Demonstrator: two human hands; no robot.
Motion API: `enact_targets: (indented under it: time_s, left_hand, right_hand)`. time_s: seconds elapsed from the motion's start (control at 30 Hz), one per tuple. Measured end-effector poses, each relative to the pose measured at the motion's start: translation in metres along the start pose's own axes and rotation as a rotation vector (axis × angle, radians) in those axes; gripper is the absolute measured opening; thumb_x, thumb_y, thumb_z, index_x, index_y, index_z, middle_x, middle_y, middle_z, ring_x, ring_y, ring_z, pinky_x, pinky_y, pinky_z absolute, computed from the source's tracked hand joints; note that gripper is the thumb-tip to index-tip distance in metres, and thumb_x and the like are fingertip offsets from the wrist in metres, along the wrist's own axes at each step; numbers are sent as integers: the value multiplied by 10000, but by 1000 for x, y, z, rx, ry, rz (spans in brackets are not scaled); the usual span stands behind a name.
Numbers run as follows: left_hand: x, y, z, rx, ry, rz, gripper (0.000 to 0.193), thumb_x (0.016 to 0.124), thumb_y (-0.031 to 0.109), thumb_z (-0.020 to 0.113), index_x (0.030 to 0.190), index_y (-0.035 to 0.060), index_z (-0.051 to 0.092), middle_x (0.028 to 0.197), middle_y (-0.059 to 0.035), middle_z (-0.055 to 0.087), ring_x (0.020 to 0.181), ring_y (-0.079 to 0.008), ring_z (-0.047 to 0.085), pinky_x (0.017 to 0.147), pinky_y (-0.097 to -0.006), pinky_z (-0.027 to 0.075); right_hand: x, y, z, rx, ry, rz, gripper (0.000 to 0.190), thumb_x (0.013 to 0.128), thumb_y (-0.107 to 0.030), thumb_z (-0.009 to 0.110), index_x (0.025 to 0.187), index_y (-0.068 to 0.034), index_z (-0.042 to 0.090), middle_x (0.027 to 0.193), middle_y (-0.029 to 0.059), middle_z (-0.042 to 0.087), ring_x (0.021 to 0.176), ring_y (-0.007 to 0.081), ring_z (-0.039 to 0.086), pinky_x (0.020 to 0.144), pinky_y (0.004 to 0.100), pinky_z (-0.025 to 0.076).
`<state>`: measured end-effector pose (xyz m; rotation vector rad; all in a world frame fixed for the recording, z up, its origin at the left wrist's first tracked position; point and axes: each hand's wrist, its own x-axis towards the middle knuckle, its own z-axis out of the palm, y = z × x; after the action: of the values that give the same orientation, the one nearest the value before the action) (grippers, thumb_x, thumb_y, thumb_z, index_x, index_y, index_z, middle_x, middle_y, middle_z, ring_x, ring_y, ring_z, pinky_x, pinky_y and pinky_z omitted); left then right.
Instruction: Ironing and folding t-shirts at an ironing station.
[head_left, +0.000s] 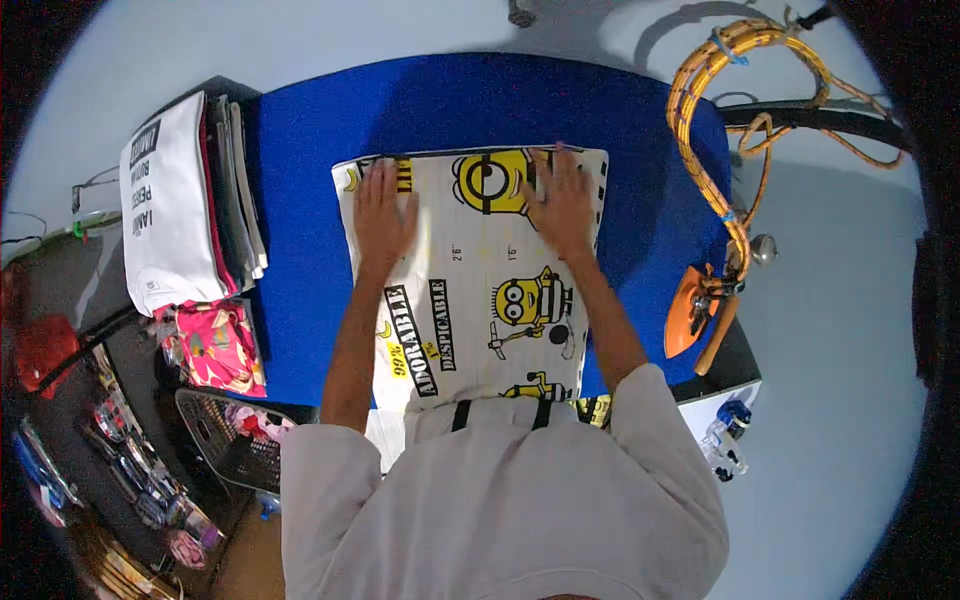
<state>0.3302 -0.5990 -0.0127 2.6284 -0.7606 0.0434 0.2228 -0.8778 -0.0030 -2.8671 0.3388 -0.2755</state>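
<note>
A white cloth printed with yellow cartoon figures and black lettering lies spread on a blue-covered table. Its near end runs off the front edge, down past my waist. My left hand rests flat on the cloth's far left part, thumb out to the side. On the far right part lies my right hand, palm down with fingers apart, over a large printed figure. Both hands hold nothing. The cloth's far edge shows more than one layer near the fingertips.
An orange clothes iron with a wooden handle stands at the table's right edge, its yellow cord coiled and hanging above. Folded garments are stacked at the left, near a pink patterned cloth. Below sits a grey plastic basket with cloth inside.
</note>
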Motion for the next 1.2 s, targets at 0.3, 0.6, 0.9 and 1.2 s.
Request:
enact_targets:
  time_s: [0.3,0.6,0.9,1.2]
  left_hand:
    - [-7,-3,-15,138,61,46,562,960,314,515,1465,105,380,1546,-236,215,1443,-377,195,1159,-531,161]
    - [-117,12,-21,133,17,-5,570,961,253,521,1470,64,346,1500,-305,262,1398,-446,244,1129,-539,225]
    - [-190,-6,-26,157,63,-115,578,956,223,532,1482,96,330,1457,-327,308,1328,-454,347,1090,-532,284]
    - [-252,5,-32,-213,250,-529,369,938,225,590,1180,-36,495,1062,-283,589,984,-452,553,864,-478,446]
  right_hand:
    - [-46,20,-15,-189,189,157,541,949,-361,503,1437,-140,428,1504,219,332,1392,404,303,1115,584,239]
    - [-132,38,-47,46,-29,123,476,954,-277,506,1412,-154,459,1490,208,344,1394,362,310,1153,513,217]
    - [-255,117,-190,-322,395,658,397,881,-260,604,1243,-104,557,1284,270,500,1091,424,519,897,540,437]
    - [-277,113,-174,94,-109,347,707,850,-280,684,1421,-34,349,1273,286,469,1128,445,488,936,522,431]
